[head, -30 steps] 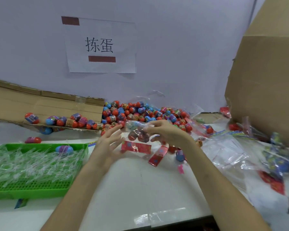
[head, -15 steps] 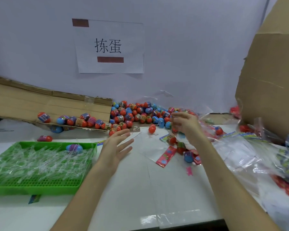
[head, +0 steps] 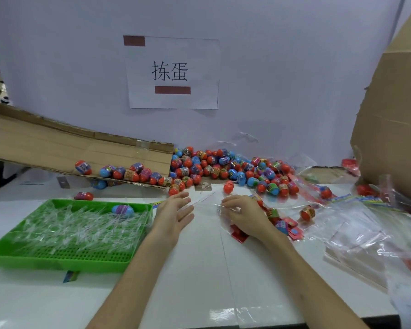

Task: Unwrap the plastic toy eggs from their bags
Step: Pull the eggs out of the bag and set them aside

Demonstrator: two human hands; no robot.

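A: What does the surface carry?

B: The white surface [head: 199,281] carries a big pile of toy eggs [head: 223,167], red and blue, at the foot of the pale wall [head: 282,67]. Some eggs lie on a cardboard flap [head: 57,148] at the left. One blue egg [head: 122,210] lies in the green tray [head: 57,263], on top of thin clear strips [head: 69,231].

A: And the hands?

B: The left hand [head: 176,214] is just beside the tray, its fingers straight and a little spread, holding nothing. The right hand [head: 242,214] is near it, its fingers curled down and pinching a clear bag [head: 221,216] that lies on the surface. Whether an egg is inside this bag, one cannot tell.

A: What else is in the room?

B: A paper sign [head: 172,72] hangs on the wall. A tall cardboard box [head: 394,115] stands at the right, with loose plastic bags [head: 365,229] in front of it.
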